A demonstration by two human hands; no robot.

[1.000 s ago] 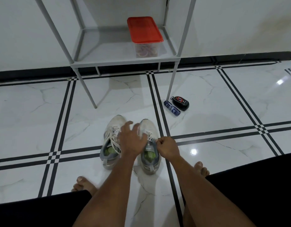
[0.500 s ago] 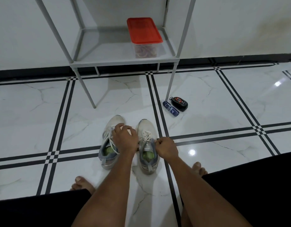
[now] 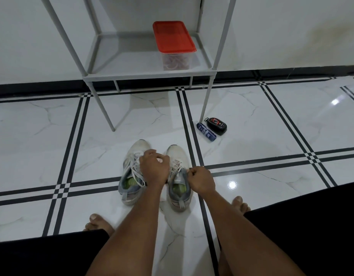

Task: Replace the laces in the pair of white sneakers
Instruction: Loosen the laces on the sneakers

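Observation:
Two white sneakers with grey collars and green insoles stand side by side on the tiled floor, toes pointing away from me. The left sneaker (image 3: 140, 146) has loose white laces trailing over its side. My left hand (image 3: 154, 169) hovers over the gap between the shoes, fingers curled in beside the laces of the right sneaker (image 3: 177, 152). My right hand (image 3: 202, 180) is a closed fist at that sneaker's right collar, pinching its lace. What lies inside either grip is hidden by the fingers.
A grey metal rack (image 3: 144, 77) stands ahead against the wall and holds a clear box with a red lid (image 3: 173, 36). A blue tube (image 3: 206, 132) and a black polish container (image 3: 217, 125) lie by its right leg. My bare feet flank the shoes.
My left hand, spread open over the right sneaker's front a second ago, has slid left and curled its fingers shut. My right fist has stayed at the collar.

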